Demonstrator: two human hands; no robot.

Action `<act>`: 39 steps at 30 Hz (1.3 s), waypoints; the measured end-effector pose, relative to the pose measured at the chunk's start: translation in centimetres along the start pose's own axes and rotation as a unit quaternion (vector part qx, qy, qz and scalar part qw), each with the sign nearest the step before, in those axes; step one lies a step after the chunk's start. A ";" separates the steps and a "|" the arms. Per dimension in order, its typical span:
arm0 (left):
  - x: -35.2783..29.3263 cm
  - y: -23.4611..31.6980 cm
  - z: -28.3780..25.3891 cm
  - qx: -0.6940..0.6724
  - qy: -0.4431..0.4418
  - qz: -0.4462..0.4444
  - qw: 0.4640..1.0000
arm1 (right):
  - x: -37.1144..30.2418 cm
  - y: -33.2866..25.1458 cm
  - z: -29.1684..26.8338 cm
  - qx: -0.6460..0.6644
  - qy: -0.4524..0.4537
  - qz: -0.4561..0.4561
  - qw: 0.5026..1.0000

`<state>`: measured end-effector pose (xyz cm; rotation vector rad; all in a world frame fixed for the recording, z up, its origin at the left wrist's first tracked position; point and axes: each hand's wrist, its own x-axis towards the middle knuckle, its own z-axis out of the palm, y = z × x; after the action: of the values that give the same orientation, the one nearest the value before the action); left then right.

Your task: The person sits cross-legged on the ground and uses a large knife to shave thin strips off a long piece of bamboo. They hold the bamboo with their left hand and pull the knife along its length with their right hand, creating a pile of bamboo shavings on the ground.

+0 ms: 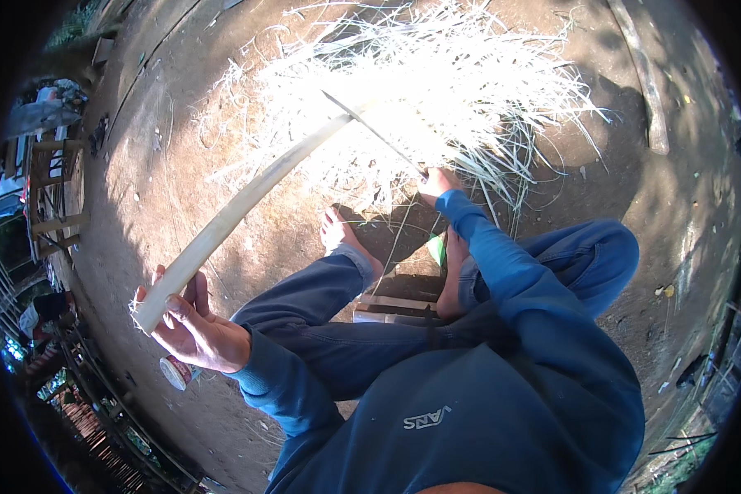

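Observation:
My left hand [202, 333] is closed around the near end of a long, pale, stalk-like piece [247, 202], fingers beneath and thumb along its side. The stalk slants away to the upper right, and its exact plant kind cannot be made out. In my right hand [439, 186], out beyond my right foot, is a knife [383, 139] with a long thin blade that points up and left. The blade crosses the stalk near its far end. Whether its edge touches the stalk is lost in the glare.
A large heap of pale shavings [519, 107] lies on the dirt ground, partly washed out by sun. Bare feet [344, 240] flank a small piece of wood [397, 306]. A round tin [175, 372] sits below my left hand. A pole [640, 74] lies at far right.

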<state>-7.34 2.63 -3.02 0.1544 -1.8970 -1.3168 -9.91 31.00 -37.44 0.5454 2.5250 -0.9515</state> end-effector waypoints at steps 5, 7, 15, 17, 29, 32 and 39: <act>0.1 0.0 0.9 -0.025 -0.016 0.002 1.000 | 3.6 3.0 0.4 -0.043 -0.020 0.083 0.995; 0.1 0.1 0.2 -0.019 -0.022 -0.009 1.000 | 2.4 1.9 0.5 -0.022 -0.015 0.078 0.997; -0.2 1.2 0.1 -0.037 -0.040 -0.011 0.998 | -10.8 -11.7 -5.1 0.135 -0.056 -0.138 0.980; -0.4 1.1 0.1 -0.055 -0.047 -0.020 0.997 | -14.2 -14.6 -7.3 0.122 -0.052 -0.192 0.972; -1.3 1.6 -0.3 -0.043 -0.073 -0.012 0.996 | -16.8 -15.8 -10.3 0.110 -0.059 -0.272 0.954; -1.0 1.5 -0.2 -0.055 -0.069 -0.013 0.996 | -16.1 -15.4 -9.0 0.101 -0.010 -0.280 0.955; -1.2 1.6 -0.3 -0.035 -0.066 -0.004 0.997 | -17.6 -16.5 -10.6 0.043 -0.081 -0.279 0.956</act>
<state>-5.79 3.72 -2.33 0.0402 -1.9577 -1.4279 -5.21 22.92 -12.83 -0.2429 2.5346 -1.2391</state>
